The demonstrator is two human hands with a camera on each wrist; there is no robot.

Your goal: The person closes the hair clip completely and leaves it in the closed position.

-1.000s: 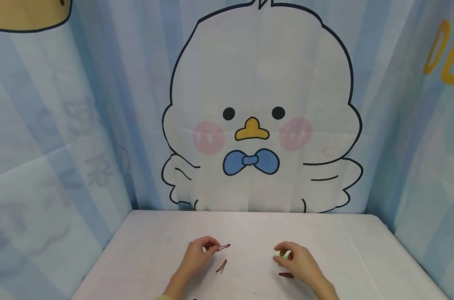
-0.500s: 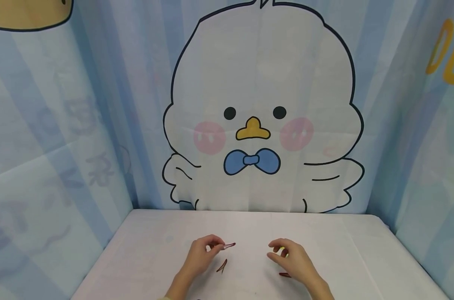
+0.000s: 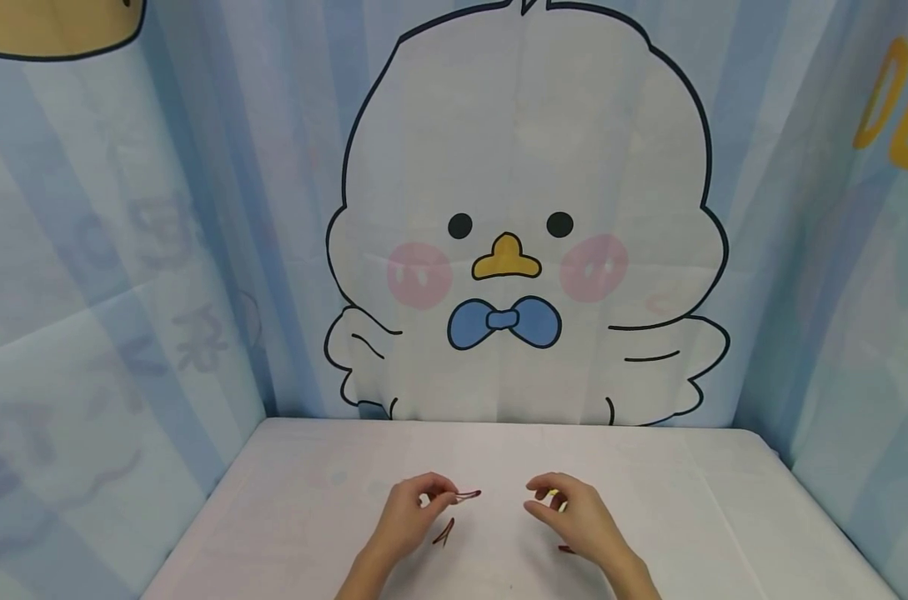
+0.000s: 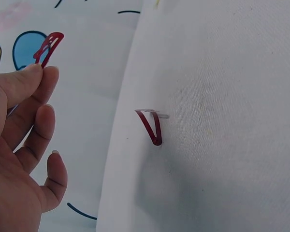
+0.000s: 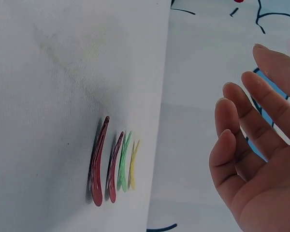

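Observation:
Between thumb and index finger, my left hand (image 3: pixel 416 515) pinches a red snap hair clip (image 4: pixel 59 36), which points toward the right hand in the head view. Another snap hair clip (image 4: pixel 157 140) lies on the table below that hand, its two arms sprung apart. My right hand (image 3: pixel 583 518) hovers over the table with fingers loosely bent and nothing in it. Beneath it, in the right wrist view, lie a longer dark red clip (image 5: pixel 98 181), a shorter red one (image 5: pixel 112 183), a green clip (image 5: pixel 124 169) and a yellow clip (image 5: pixel 133 169), side by side.
A white cloth covers the table (image 3: pixel 333 454). Behind it hangs a blue-striped curtain (image 3: pixel 296 208) printed with a large white cartoon bird, and further curtains stand at the left and right sides.
My left hand has shifted to the right, still pinching the red clip. My right hand has moved left and slightly farther from me, narrowing the gap between the hands.

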